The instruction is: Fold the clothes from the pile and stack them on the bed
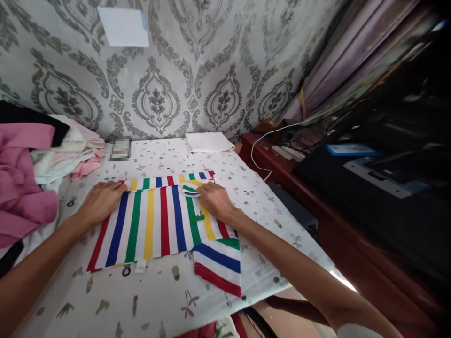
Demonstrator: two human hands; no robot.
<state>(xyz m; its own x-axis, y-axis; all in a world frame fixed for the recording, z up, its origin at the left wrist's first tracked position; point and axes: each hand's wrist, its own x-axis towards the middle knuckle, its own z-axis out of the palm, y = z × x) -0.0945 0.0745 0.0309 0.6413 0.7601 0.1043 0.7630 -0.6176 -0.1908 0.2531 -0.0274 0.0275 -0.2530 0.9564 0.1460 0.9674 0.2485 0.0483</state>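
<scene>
A striped short-sleeved shirt (155,225) in white, blue, green, yellow and red lies sideways on a patterned white sheet (148,300). Its far side is folded over in a strip. My left hand (105,199) pinches the far left corner near the hem. At the collar end, my right hand (216,202) has its fingers closed on the cloth beside the neckline. One sleeve (218,267) with a red edge spreads toward me, and a small green motif sits on the chest. A white label sticks out at the near side edge.
Pink, white and black clothes (28,173) are heaped at the left. A folded white cloth (209,142) lies by the patterned wall, with a small blurred item (120,149) left of it. Right of the sheet stands a reddish-brown wooden cabinet (338,244) with a white cable.
</scene>
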